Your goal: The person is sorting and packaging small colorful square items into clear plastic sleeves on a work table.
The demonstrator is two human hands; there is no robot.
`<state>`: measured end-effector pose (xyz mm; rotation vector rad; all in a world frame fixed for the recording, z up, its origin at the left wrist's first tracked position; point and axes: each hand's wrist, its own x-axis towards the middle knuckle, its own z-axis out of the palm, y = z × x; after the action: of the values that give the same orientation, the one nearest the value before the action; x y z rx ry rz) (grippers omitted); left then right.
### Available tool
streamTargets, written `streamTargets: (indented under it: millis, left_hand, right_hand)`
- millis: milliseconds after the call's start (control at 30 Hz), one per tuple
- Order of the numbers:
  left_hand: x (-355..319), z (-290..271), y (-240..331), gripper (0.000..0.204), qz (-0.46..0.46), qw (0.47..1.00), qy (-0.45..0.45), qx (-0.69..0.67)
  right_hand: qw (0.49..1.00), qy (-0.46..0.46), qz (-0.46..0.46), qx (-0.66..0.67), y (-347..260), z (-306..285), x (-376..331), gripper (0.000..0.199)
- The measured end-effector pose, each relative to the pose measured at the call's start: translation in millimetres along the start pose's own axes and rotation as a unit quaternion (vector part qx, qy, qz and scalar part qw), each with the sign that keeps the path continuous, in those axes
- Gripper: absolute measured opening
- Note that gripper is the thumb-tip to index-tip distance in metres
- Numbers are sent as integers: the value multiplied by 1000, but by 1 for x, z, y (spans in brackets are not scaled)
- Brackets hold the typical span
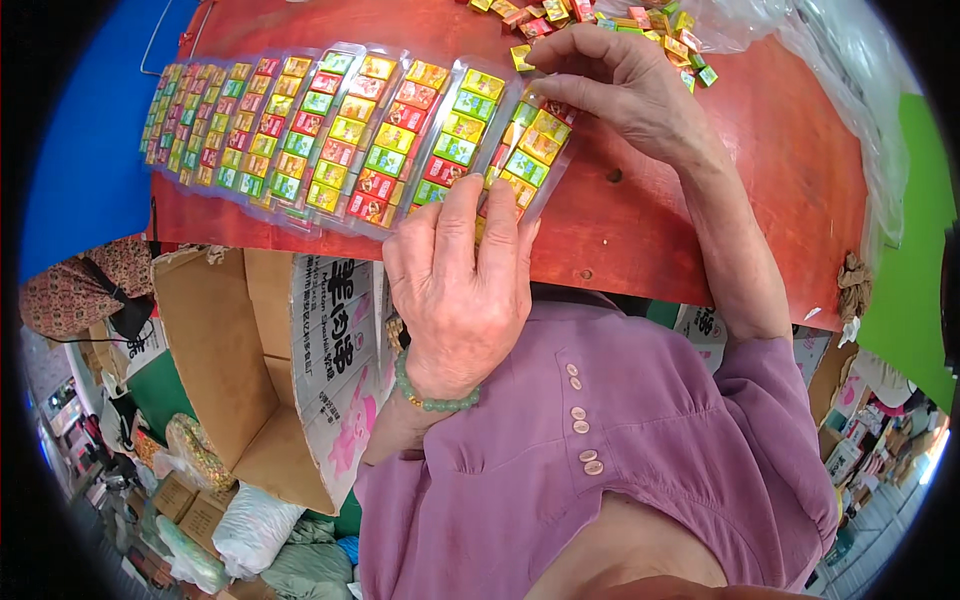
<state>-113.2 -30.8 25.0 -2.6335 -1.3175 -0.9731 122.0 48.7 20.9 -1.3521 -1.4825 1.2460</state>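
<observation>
A row of clear plastic trays (400, 140), each filled with small yellow, green and red boxes, overlaps across the table. My left hand (460, 280), wearing a green bead bracelet (437, 402), lies over the near end of the rightmost trays. Its fingers are stretched out, with the fingertips on the boxes. At the far end of the last tray (535, 150), my right hand (630, 95) has its thumb and index finger curled close together. Whether a box or the tray's edge is between those fingertips cannot be made out.
Loose small boxes (640, 25) are heaped at the back of the red table (700, 215). Clear plastic sheeting (855, 90) hangs over its right side. Below the table's front edge, an open cardboard box (225, 340) stands at left, near several bags (255, 530).
</observation>
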Motion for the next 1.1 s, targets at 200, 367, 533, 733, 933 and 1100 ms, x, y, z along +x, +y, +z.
streamTargets:
  millis: [200, 367, 533, 733, 933, 1100]
  left_hand:
    - [-4, 1, 1, 39, 6, 1000, 2, 6]
    - [-7, -3, 6, 45, 3, 1000, -17, 5]
    - [-13, -3, 6, 50, 0, 1000, -31, 3]
    - [-16, -6, 7, 49, 2, 1000, -22, 5]
    - [-43, -36, 17, 46, -140, 965, -6, -221]
    - [-57, -43, 31, 63, -443, 672, -46, -592]
  right_hand:
    - [1000, -30, -4, -7, 5, -5, -1, 22]
    - [999, -46, 10, -17, 6, -9, 0, 22]
    - [994, -58, 89, -20, -27, 1, 5, 18]
    - [990, -35, 61, -124, -39, 10, 0, 19]
    - [966, 1, -57, -253, -13, 8, 2, 30]
    - [954, 16, -39, -296, -20, 24, -2, 35]
